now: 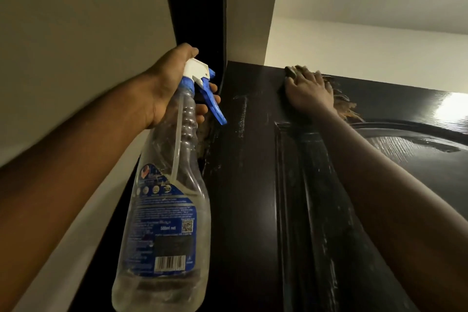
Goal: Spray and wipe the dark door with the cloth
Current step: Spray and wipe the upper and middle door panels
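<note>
Overhead, the right hand is pressing the limp, frayed brownish cloth with spread fingers against the glossy dark wooden door at its top, upper right of frame, while the left hand is gripping the seemingly light, clear plastic spray bottle by its neck

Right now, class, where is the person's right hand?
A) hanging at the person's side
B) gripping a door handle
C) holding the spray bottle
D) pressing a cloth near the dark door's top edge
D: the right hand presses the cloth against the dark door near its top edge, while the left hand grips the spray bottle.
</note>
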